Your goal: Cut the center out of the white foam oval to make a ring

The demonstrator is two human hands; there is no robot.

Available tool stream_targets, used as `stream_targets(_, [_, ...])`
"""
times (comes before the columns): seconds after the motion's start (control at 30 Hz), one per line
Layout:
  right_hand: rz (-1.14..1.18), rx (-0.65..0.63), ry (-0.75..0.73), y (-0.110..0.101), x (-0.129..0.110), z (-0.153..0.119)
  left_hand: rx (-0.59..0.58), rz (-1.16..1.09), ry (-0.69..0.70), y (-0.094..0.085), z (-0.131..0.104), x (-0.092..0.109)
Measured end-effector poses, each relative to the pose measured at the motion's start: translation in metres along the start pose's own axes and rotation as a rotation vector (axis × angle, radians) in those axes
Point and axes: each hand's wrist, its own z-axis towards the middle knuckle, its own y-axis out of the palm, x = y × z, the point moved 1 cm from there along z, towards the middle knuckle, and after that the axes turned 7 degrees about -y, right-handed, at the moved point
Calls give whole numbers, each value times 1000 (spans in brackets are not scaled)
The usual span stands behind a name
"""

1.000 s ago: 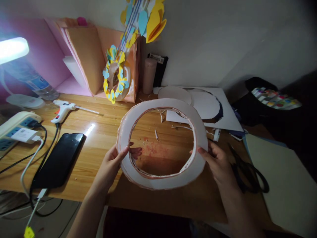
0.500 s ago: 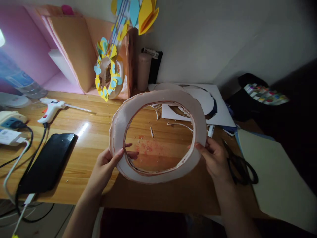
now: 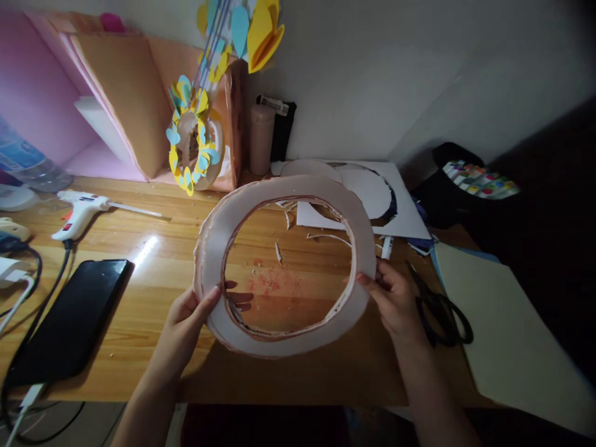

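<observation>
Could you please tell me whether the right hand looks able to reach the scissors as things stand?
Probably yes: the black scissors lie near the right hand, with nothing seen lying on them, though that hand grips the white ring and would likely have to let go first.

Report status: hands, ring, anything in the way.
Left hand and right hand gripping opposite sides of white ring. Ring over desk. Scissors close by right hand; scraps visible through ring's opening.

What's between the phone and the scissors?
Head view: left hand, white ring, right hand, over the wooden table; pale scraps and reddish marks show through the ring.
</observation>
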Motion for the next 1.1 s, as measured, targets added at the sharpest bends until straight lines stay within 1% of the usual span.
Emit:
stream_targets(0.17, [-22,-20,0,0,1,0,8,6,-12,3,0,1])
stream_targets(0.3, [17,-24,-15,1,0,0,21,11,-19,3,-1,1])
stream_targets(0.53, [28,-40,-25,1,-1,0,-9,1,-7,-1,0,-1])
stream_targets(0.7, [22,-63,-41,0,-1,1,-10,-3,-1,0,2,0])
stream_targets(0.97, [-17,-34,-39,-2,1,0,-50,-41,-3,0,0,1])
stream_targets(1.1, [34,-29,-27,-4,4,-1,-48,-40,-15,-1,-1,0])
